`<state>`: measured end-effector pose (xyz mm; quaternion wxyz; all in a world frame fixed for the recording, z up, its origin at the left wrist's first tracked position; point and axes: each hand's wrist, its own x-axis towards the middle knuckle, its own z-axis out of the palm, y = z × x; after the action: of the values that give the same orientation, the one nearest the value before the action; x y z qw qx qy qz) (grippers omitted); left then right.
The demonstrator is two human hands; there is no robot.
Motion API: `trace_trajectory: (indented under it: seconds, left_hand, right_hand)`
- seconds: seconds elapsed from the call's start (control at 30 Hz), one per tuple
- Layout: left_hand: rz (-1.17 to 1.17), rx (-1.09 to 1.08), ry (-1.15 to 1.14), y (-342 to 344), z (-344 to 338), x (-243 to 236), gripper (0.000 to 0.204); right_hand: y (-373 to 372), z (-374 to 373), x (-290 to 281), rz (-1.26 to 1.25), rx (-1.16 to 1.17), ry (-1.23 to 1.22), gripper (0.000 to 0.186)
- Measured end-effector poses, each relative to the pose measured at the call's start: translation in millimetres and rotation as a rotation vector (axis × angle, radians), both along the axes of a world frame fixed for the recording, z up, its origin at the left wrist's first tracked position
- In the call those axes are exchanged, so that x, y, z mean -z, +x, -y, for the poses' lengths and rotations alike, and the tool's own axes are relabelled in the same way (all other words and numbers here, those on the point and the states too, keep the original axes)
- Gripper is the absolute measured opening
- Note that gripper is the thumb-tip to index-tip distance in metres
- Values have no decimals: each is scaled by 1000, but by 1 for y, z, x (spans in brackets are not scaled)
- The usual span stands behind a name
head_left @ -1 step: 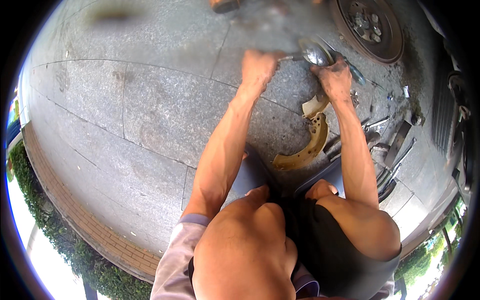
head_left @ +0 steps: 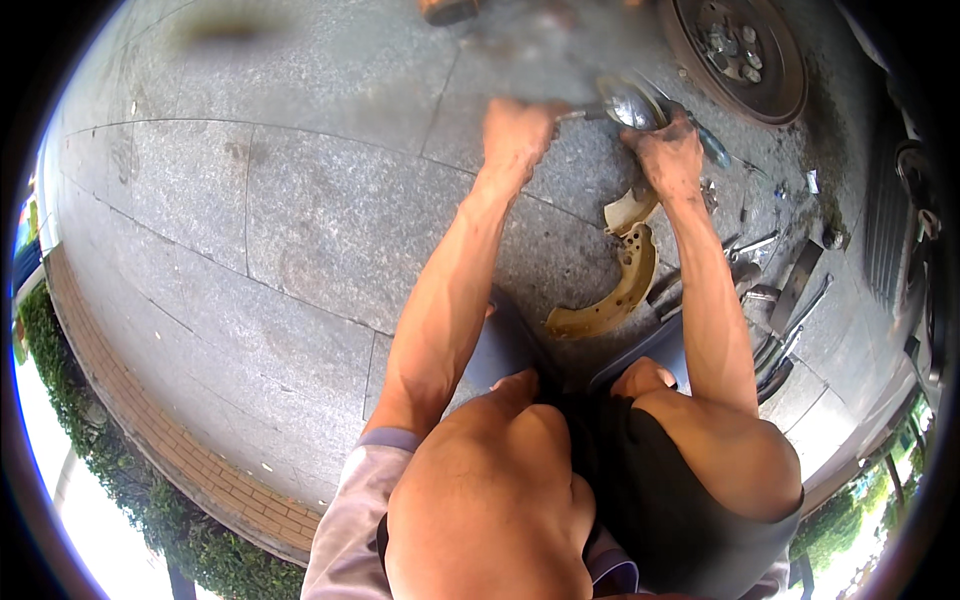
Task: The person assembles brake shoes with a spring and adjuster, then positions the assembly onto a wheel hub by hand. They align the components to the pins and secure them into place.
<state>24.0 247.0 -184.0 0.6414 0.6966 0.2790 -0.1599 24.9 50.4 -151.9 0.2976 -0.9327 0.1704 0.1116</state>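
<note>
Wrapped round the end of a metal rod (head_left: 582, 114) is my closed left hand (head_left: 513, 138), well out in front of me. The rod reaches right, to a shiny rounded metal part (head_left: 632, 104). My right hand (head_left: 668, 152) is closed on the near right side of that part, and its fingers hide some of it. Below the right hand lie two curved, yellowish brake shoes (head_left: 608, 303) on the paving. A screwdriver with a teal handle (head_left: 714, 146) lies just right of the right hand.
A rusty brake drum (head_left: 792, 95) holding small metal pieces stands far right. Wrenches and other hand tools (head_left: 790, 335) lie right of my right forearm. An orange and dark object (head_left: 450, 10) is at the far edge. A brick border (head_left: 180, 430) and hedge (head_left: 110, 450) curve along the left.
</note>
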Motion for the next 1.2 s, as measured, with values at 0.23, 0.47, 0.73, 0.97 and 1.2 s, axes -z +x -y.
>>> trace_trajectory:
  seconds: [0.23,0.47,0.73,0.97,1.2]
  left_hand:
    - [11,41,137,-1,1,-6,33]
    - [78,52,201,-6,-2,-12,38]
    - [-25,19,105,-4,0,-7,36]
    - [-22,46,172,-3,2,-9,42]
    - [-46,170,281,-12,-5,-25,48]
  right_hand:
    - [1,-1,-1,-48,6,33,61]
    - [3,-2,-2,-63,-10,13,64]
    - [3,1,7,-37,-65,-100,72]
    - [2,6,10,-46,-99,-89,80]
    - [-5,15,8,-19,-166,-7,81]
